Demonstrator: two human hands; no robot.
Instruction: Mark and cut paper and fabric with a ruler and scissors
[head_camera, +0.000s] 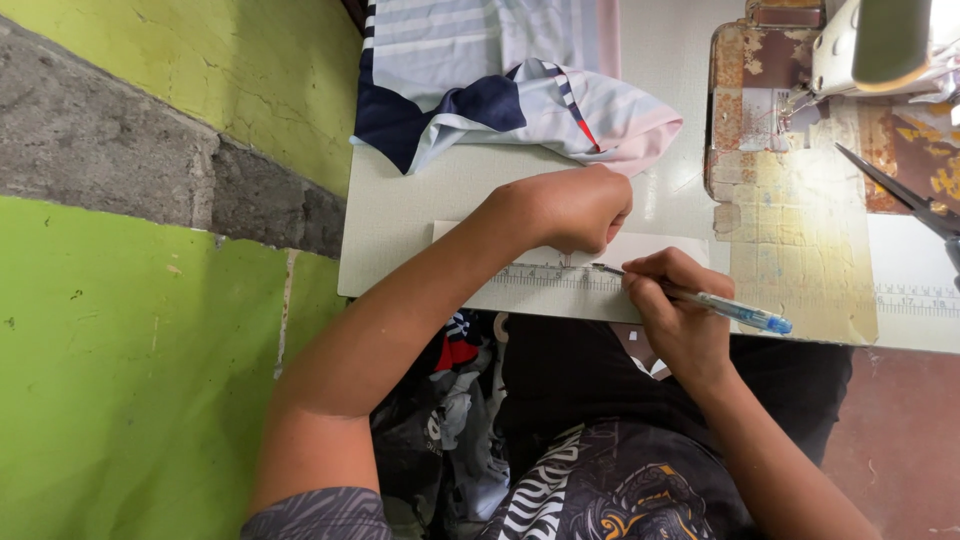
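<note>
Right hand (672, 300) was pinched shut round a blue pen (715, 304), tip angled down-left onto the white strip (660, 246), right by the ruler markings (545, 276) printed along the table edge, prob. so the mark landed on a graduation. Left hand (575, 208) was a closed fist, knuckles pressing the strip flat, touching it just beside the pen tip; looked like it pinned the piece so it couldn't slide, tho whether the fingers pinched anything underneath, can't tell. Further out: striped navy, pale-blue & pink fabric (520, 100) bunched at the table's (400, 210) far side, well apart from the hands. Off right, sewing machine (870, 50) over a worn, patchy plate, & dark scissors (900, 190) nr the edge.
</note>
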